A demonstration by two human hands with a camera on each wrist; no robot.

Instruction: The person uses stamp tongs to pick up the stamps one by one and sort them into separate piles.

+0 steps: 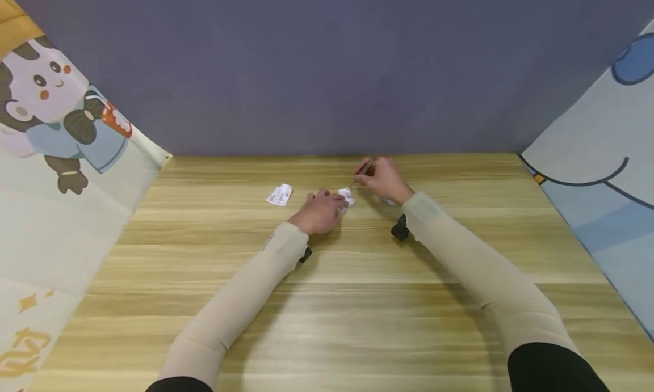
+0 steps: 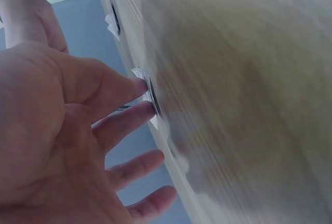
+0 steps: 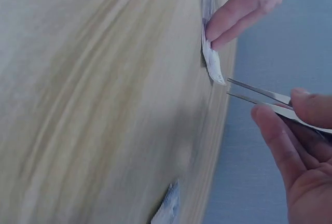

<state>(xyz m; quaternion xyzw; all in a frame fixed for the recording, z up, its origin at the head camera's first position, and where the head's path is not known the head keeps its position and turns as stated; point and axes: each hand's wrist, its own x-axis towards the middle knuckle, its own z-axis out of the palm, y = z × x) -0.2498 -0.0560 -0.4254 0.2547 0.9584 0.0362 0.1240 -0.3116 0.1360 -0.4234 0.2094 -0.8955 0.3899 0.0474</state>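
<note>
A small white printed slip point(image 1: 346, 194) lies on the wooden table under the fingertips of my left hand point(image 1: 319, 211). In the left wrist view, the thumb and index finger of that hand touch the slip, and the other fingers are extended. My right hand point(image 1: 384, 179) pinches a pair of metal tweezers point(image 3: 290, 114) between thumb and fingers. The tweezers' two tips stand apart, close to the slip's free end, with nothing seen between them. Whether the tips touch the slip, I cannot tell.
Another stack of white printed slips point(image 1: 280, 194) lies left of my left hand. A further small packet point(image 3: 168, 206) lies near my right wrist, partly hidden in the head view. The dark blue-grey wall point(image 1: 327, 68) rises behind the table's far edge.
</note>
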